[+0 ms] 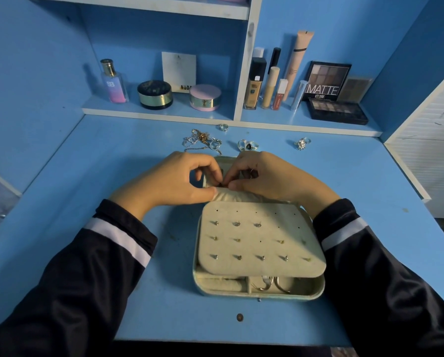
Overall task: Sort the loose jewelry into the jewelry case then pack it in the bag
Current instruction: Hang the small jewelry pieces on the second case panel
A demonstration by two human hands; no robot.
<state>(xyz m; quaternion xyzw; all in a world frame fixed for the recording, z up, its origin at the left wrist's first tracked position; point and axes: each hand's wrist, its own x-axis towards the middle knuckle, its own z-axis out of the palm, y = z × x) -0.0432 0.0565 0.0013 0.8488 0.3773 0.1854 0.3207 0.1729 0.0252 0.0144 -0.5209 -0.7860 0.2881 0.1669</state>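
Observation:
An open pale green jewelry case (316,292) lies on the blue desk. Its cream earring panel (259,240) holds several stud earrings and covers the near half. My left hand (174,179) and my right hand (264,173) meet over the far half of the case, fingertips pinched together on something small at the cream fabric pocket (239,195); what they pinch is hidden. Loose jewelry lies behind the hands: tangled chains (200,141), a dark-stone ring (248,145), a small ring (223,127) and a silver ornate ring (302,143).
A low shelf along the back carries a perfume bottle (112,82), two round compacts (155,94), foundation and lipstick tubes (267,83) and eyeshadow palettes (336,112). A white cabinet (429,155) stands at the right. A small brown round piece (239,317) lies near the desk's front edge.

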